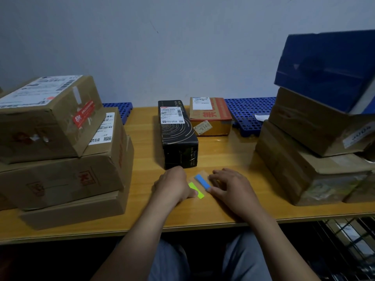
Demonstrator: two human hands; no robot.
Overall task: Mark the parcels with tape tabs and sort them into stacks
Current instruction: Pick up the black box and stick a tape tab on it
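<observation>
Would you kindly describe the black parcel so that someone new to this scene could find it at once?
On the wooden table, two loose parcels lie between the left stack and the right stack. The black parcel is the long one with pale swirls; its neighbour, the brown box, is shorter and printed red.

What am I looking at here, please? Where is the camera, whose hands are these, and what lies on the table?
There is no machine here. A person wears one camera on the head, and it looks down at their own two hands. The left hand and the right hand rest on a wooden table. Their thumbs touch a clear strip carrying a blue tab and a green tab. Behind the hands lie a long black box and a small brown parcel. A left stack and a right stack of cardboard parcels stand at the sides. A dark blue box tops the right one.
</observation>
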